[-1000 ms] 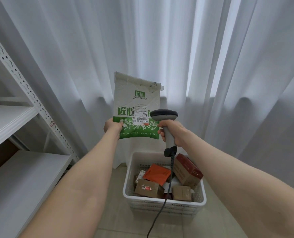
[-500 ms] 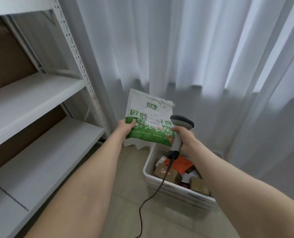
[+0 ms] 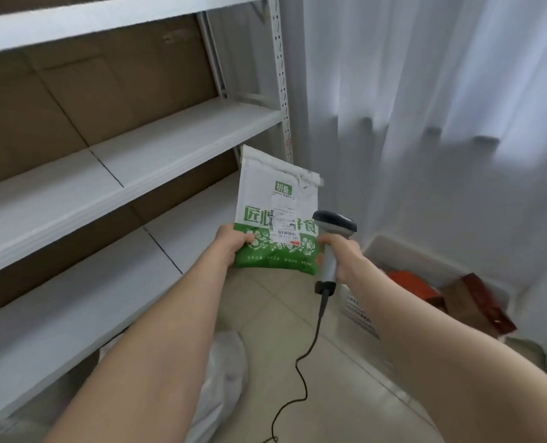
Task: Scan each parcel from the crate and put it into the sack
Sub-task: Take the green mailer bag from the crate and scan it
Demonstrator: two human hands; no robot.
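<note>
Head view, left grip (image 3: 232, 243) holds parcel (image 3: 273, 199), right grip (image 3: 340, 254) holds scanner (image 3: 333, 221), tiled floor (image 3: 345, 378), shelves (image 3: 169, 135)

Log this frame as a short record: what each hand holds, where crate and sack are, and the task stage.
left hand: grips the lower left corner of a green-and-white mailer bag, label toward the camera
right hand: grips a corded barcode scanner at the bag's right edge
crate: white, on the floor at right, boxed parcels inside
sack: white plastic, on the floor under the left forearm
stage: parcel in hand, not yet in the sack
surroundings: white shelving rack at left, white curtain behind
</note>
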